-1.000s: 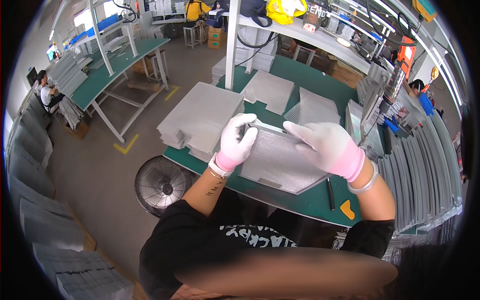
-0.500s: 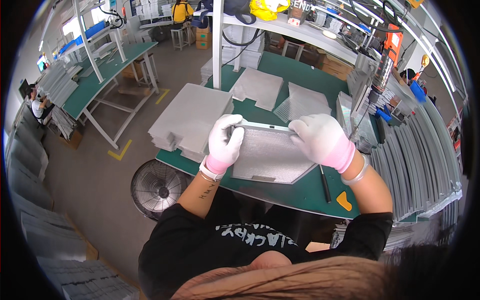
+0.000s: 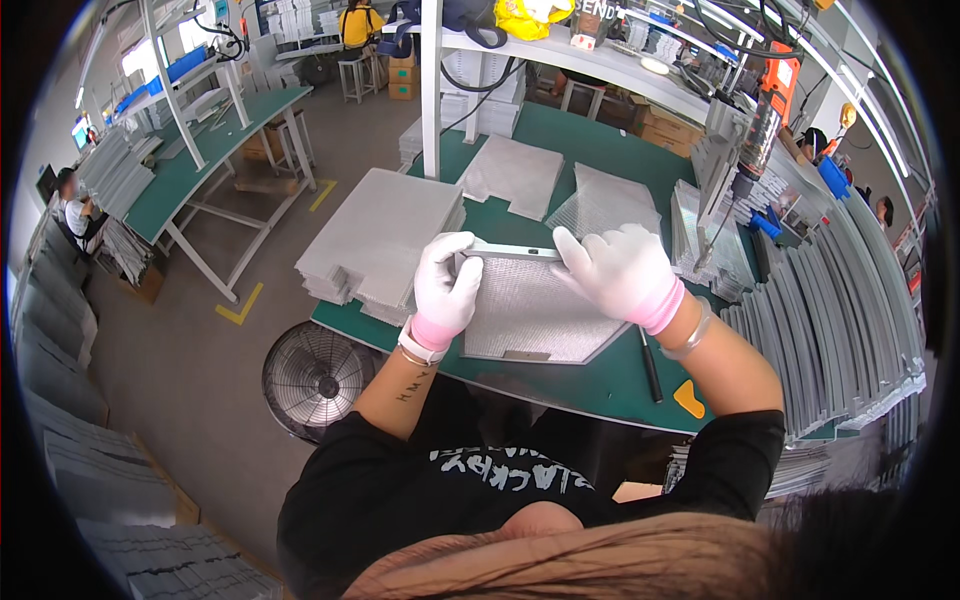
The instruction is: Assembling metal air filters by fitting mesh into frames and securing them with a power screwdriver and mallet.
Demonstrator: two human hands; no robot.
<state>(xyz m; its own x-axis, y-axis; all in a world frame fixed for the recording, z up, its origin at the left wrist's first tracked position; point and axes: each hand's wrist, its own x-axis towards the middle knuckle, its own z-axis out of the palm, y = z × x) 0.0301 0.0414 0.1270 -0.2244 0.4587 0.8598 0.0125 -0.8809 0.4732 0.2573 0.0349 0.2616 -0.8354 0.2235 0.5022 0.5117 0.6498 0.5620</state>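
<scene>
A silver mesh panel (image 3: 540, 318) with a slanted corner lies in front of me. Along its far edge runs a narrow grey metal strip (image 3: 508, 251) with a small dark slot; I cannot tell whether the two are joined. My left hand (image 3: 447, 283), in a white glove with a pink cuff, is closed round the strip's left end, thumb on the near side. The gloved right hand (image 3: 622, 275) pinches the strip near its right end, and the fingers cover that end. Beside the panel's right corner lies a black-handled tool (image 3: 652, 372), with a yellow flat piece (image 3: 689, 399) next to it.
Stacked mesh sheets (image 3: 385, 235) stand left on the green table (image 3: 575, 130). More mesh sheets (image 3: 515, 175) lie beyond my hands. An orange power screwdriver (image 3: 770, 110) hangs at right above many grey frames (image 3: 825, 320). A floor fan (image 3: 322, 378) is left of the table.
My right hand has shifted left along the strip, its fingers now more spread over it. The left hand stays at the left end, and the strip's slot appears slightly further left.
</scene>
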